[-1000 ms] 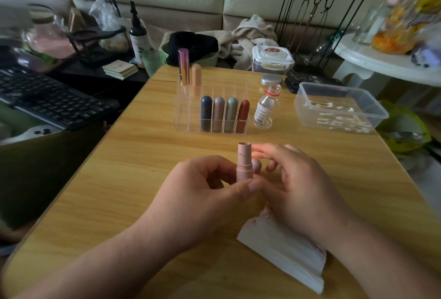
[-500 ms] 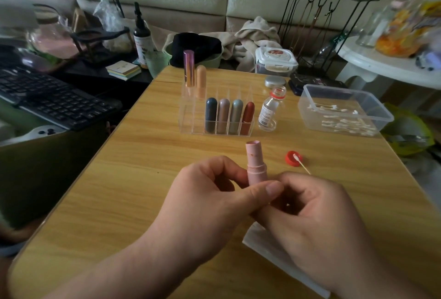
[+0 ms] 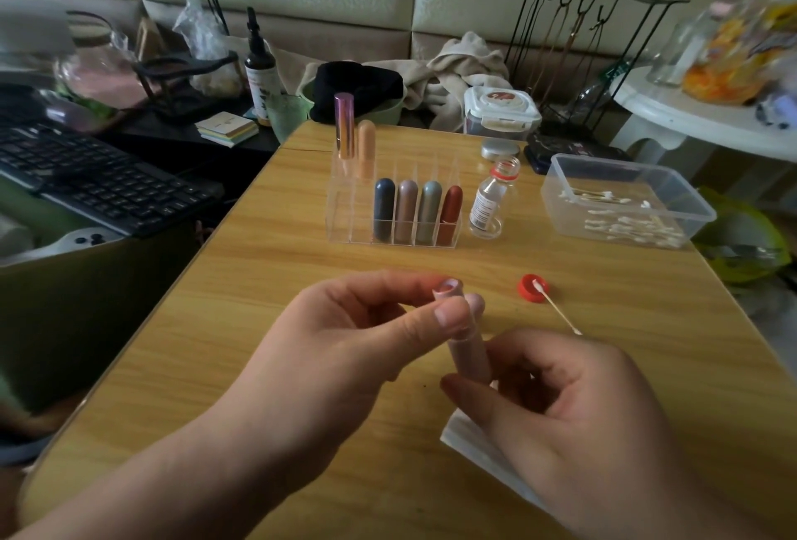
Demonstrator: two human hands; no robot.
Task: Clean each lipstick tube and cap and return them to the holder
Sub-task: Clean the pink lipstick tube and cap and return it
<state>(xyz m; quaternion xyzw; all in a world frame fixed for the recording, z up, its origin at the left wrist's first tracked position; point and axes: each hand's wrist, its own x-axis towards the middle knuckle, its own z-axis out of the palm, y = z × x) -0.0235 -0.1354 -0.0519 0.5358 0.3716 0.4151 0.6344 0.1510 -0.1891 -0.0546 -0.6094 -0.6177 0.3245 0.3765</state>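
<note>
Pale pink plastic lipstick tube (image 3: 468, 352) stood upright half a second ago. Now it is tipped, with its open mouth leaning up and away, held in the air above the yellow wooden worktop (image 3: 258, 324). The left hand (image 3: 345, 345) pinches its upper end between thumb and fingertips. The right hand (image 3: 573, 410), which had been cupped over the base, now pinches the lower end. I judge that the tube is being turned for inspection or wiping, so it is not yet ready to go back. A folded white tissue (image 3: 474, 440) lies under the right hand.

The clear acrylic holder (image 3: 345, 211) stands well beyond the hands. Its front row holds four capped tubes side by side:
- a dark blue-grey lipstick (image 3: 384, 207)
- a mauve lipstick (image 3: 406, 209)
- a grey-green lipstick (image 3: 429, 209)
- a rust-red lipstick (image 3: 450, 211)

The two front slots to their left look free. The back row holds a tall metallic purple-pink tube (image 3: 343, 125) and a peach tube (image 3: 366, 147).

Just beside the holder stands a small uncapped glass bottle (image 3: 491, 199). Its round red cap (image 3: 528, 291) lies nearer the hands, and the tip of a white cotton swab (image 3: 558, 313) rests on it. A clear plastic tub (image 3: 621, 160) at the right holds loose cotton buds (image 3: 625, 224).
</note>
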